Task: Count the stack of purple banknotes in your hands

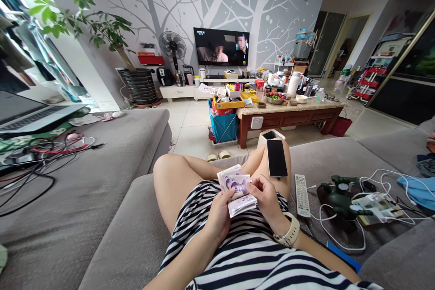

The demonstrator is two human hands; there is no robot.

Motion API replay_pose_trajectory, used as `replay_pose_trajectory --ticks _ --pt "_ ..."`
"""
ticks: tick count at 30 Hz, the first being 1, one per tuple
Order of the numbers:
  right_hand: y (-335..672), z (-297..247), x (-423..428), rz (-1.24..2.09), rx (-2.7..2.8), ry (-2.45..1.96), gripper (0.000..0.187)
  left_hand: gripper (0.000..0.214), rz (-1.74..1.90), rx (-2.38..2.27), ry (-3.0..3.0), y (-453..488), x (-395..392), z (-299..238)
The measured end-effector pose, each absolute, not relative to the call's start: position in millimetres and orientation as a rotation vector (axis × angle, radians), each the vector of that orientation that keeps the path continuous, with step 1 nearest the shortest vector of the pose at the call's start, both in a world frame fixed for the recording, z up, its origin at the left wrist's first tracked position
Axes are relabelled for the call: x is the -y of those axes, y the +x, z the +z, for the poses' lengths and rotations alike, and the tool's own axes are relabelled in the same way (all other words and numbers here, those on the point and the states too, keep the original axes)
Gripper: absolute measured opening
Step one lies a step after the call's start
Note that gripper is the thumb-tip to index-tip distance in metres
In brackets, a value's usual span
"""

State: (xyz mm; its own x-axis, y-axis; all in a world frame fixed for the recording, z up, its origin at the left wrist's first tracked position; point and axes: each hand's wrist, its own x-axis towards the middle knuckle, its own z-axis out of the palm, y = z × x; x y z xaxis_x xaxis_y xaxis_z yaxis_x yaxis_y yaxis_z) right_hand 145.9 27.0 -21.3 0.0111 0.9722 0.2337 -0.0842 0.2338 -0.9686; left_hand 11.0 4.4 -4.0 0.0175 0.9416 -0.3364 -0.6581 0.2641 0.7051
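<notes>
Notes (240, 187), one wad: in my two hands, above my lap, near centre. Held low and close, probably for an easy view of the printed sides.

Left hand (220, 215): closed on the wad at its left side, thumb across the top, fingers hidden beneath. This grip likely steadies the stack and leaves the other hand free.

Right hand (267, 197): curled nearly closed, thumb and fingertips drawn together at the wad's right edge. Whether a note is pinched there, I cannot tell. Watch (291, 230), pale strap, on this wrist.

Phone (276, 158): screen dark, lying on my right leg, perhaps set there to be within reach.

Remote (302, 195): on the sofa (321, 156), just right of my leg, buttons up, presumably for the same reason.

Appearance of the notes: purple on pale paper, numeral 5 on the upper ones; far ends slightly fanned, edges uneven. The near part slants towards me; folded over or a separate batch, I cannot tell. Count: not readable.
</notes>
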Motion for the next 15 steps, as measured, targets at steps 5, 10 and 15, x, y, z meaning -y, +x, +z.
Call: replay_pose_trajectory --ticks 5,10,15 --pt "146.2 -26.6 -30.6 1.073 1.263 -0.994 0.032 0.020 1.272 -0.861 0.408 11.5 -5.1 -7.9" --pt "146.6 -28.7 -31.1 1.038 1.299 -1.041 0.032 0.017 1.266 -0.860 0.415 12.2 -5.1 -8.4" --pt "146.7 -25.8 -30.1 1.008 1.320 -1.048 0.035 0.021 1.277 -0.859 0.374 13.4 -6.7 -9.5"
